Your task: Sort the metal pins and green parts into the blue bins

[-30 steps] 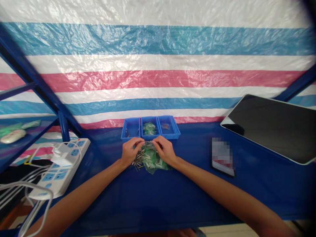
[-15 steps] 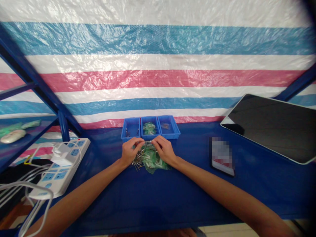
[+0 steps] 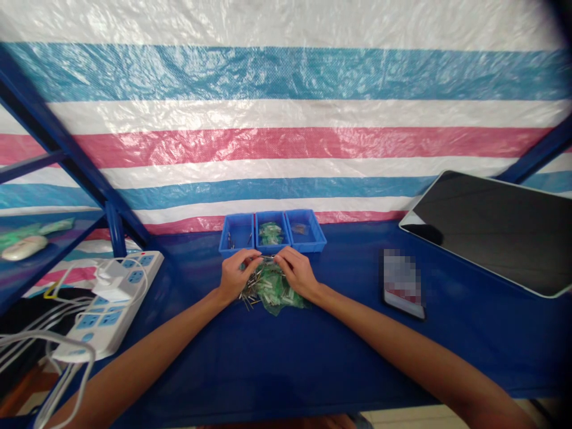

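Observation:
My left hand (image 3: 235, 275) and my right hand (image 3: 297, 273) face each other over a pile on the blue table. Between their pinched fingertips runs a thin metal rod (image 3: 268, 257), one end in each hand; its exact kind is too small to make out. Below the fingers lies a crumpled green plastic bag (image 3: 273, 291) with small clear pieces on it. Loose thin metal pins (image 3: 250, 295) spread beside the bag, under my left hand. Just behind the hands stand three joined blue trays: the left tray (image 3: 236, 223) holds a few metal pins, the middle one green plastic and small pieces.
The right tray (image 3: 313, 241) holds a few small pieces. A phone (image 3: 404, 301) and a large dark-screened tablet or monitor (image 3: 496, 232) are on the right. On the left, a white power strip (image 3: 116, 325) carries plugs and cables. A striped sheet (image 3: 286, 146) hangs behind.

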`<state>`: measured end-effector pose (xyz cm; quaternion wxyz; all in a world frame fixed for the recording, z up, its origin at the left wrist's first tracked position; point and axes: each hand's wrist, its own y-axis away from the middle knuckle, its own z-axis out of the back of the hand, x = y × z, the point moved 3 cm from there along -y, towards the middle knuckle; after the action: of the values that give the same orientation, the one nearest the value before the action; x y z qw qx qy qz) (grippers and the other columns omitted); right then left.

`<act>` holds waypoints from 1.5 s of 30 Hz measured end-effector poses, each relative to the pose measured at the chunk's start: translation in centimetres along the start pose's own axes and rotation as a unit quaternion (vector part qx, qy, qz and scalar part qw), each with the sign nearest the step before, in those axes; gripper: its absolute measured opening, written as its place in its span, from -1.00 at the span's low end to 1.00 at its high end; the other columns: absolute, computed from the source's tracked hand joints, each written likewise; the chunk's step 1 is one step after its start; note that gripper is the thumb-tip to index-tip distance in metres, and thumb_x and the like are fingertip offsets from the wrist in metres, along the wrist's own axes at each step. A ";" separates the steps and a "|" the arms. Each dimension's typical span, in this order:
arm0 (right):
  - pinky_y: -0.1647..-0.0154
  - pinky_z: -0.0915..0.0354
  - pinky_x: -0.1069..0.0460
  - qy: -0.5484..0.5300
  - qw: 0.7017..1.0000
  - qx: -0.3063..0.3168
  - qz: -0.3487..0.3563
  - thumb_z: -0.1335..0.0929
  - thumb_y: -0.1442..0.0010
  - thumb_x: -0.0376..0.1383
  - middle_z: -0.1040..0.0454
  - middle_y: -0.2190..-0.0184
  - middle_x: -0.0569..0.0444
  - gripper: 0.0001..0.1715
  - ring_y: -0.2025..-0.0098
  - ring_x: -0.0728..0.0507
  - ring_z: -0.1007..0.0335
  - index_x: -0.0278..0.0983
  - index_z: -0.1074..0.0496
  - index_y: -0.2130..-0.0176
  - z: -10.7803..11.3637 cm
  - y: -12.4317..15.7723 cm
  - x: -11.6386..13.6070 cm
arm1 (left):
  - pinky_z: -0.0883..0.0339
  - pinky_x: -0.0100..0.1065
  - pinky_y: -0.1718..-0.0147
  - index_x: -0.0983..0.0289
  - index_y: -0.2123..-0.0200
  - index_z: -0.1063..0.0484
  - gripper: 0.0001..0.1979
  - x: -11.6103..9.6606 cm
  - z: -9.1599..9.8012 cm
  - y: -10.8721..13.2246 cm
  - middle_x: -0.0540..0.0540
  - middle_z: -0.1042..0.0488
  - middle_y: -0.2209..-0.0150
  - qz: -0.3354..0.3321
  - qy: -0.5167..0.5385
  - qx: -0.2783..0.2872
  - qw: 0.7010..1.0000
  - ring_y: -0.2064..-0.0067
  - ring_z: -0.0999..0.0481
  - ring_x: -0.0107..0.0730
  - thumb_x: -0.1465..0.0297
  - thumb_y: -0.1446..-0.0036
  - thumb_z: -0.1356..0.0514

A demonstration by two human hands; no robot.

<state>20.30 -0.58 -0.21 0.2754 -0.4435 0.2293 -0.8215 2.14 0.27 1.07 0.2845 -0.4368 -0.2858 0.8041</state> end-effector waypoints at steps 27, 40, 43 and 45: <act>0.32 -0.24 0.04 -0.019 0.999 -0.011 0.027 -0.22 -0.30 -0.22 -0.38 0.43 0.04 -0.74 0.37 -0.07 -0.30 -0.27 -0.42 0.31 0.1 0.0 0.6 | -0.30 -0.44 0.39 0.27 0.38 -0.44 -0.82 -0.5 0.3 -0.1 0.00 -0.45 0.50 0.003 0.003 0.041 0.999 0.50 -0.40 -0.50 0.32 -0.20 -0.12; 0.24 -0.31 0.05 0.001 1.000 0.006 0.026 -0.21 -0.31 -0.24 -0.43 0.34 0.00 -0.71 0.31 -0.07 -0.36 -0.26 -0.47 0.24 -0.4 0.3 0.2 | -0.37 -0.35 0.30 0.25 0.31 -0.47 -0.91 -0.7 1.0 0.5 0.05 -0.48 0.41 -0.062 -0.042 -0.082 0.994 0.36 -0.46 -0.42 0.37 -0.12 -0.21; 0.24 -0.31 0.04 0.002 1.000 0.006 0.022 -0.21 -0.31 -0.25 -0.43 0.35 0.00 -0.72 0.31 -0.07 -0.36 -0.27 -0.47 0.25 -0.3 0.3 0.1 | -0.31 -0.21 0.10 0.23 0.33 -0.49 -0.91 -0.4 1.9 0.3 0.09 -0.46 0.30 -0.039 -0.117 -0.179 0.976 0.20 -0.45 -0.31 0.36 -0.08 -0.25; 0.24 -0.31 0.04 0.002 1.000 0.007 0.025 -0.20 -0.31 -0.25 -0.43 0.36 0.00 -0.71 0.31 -0.07 -0.36 -0.27 -0.46 0.26 -0.2 0.2 0.2 | -0.23 -0.14 0.01 0.23 0.32 -0.50 -0.89 -0.1 2.3 -0.1 0.11 -0.43 0.23 -0.008 -0.163 -0.226 0.960 0.12 -0.41 -0.27 0.34 -0.07 -0.26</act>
<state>20.08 -0.84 -0.37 0.2988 -0.4341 0.2349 -0.8168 0.21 -0.27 2.24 0.1341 -0.3502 -0.5058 0.7769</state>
